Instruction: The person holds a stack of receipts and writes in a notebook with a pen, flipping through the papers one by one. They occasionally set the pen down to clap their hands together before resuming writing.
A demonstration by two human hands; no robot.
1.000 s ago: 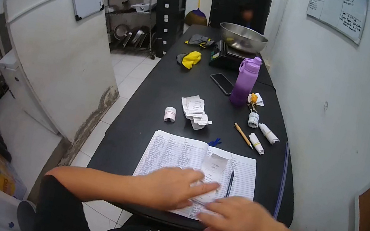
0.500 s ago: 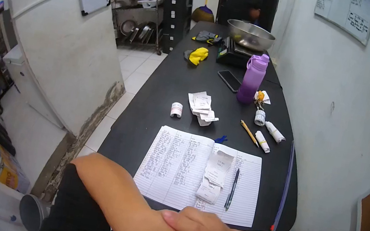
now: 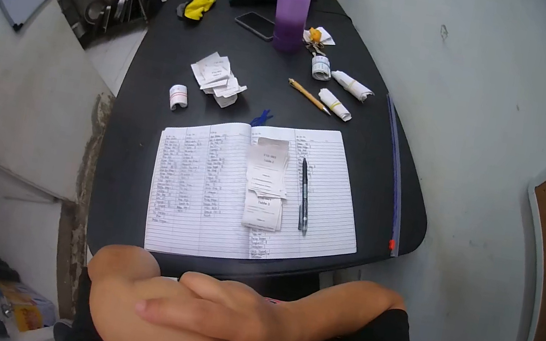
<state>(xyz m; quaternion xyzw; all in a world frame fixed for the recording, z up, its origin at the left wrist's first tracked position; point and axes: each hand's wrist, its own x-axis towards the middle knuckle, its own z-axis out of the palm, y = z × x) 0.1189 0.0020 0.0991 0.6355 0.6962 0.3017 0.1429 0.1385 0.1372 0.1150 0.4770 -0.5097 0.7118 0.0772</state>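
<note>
My right hand (image 3: pixel 219 317) lies across my body with its fingers wrapped over my bent left arm (image 3: pixel 127 305). My left hand is hidden beneath the crossed arms. Just beyond them an open lined notebook (image 3: pixel 169 232) rests on the black table, its left page full of handwritten columns. Printed receipts (image 3: pixel 261 213) lie overlapping along the right page near the fold. Beside them a dark pen (image 3: pixel 304 197) lies on the paper, apart from both hands.
Farther up the table (image 3: pixel 137 140) are loose receipts (image 3: pixel 219 80), a small paper roll (image 3: pixel 178 97), a tan pen (image 3: pixel 309 96), banded paper rolls (image 3: pixel 335 104), a phone (image 3: pixel 255 24), a purple bottle (image 3: pixel 290 18) and yellow-grey gloves (image 3: pixel 200 6). A wall (image 3: pixel 475 168) borders the right.
My view has tilted down and turned right, so the notebook and table things sit higher and farther left. My right hand still grips my left arm; the things on the table have not moved.
</note>
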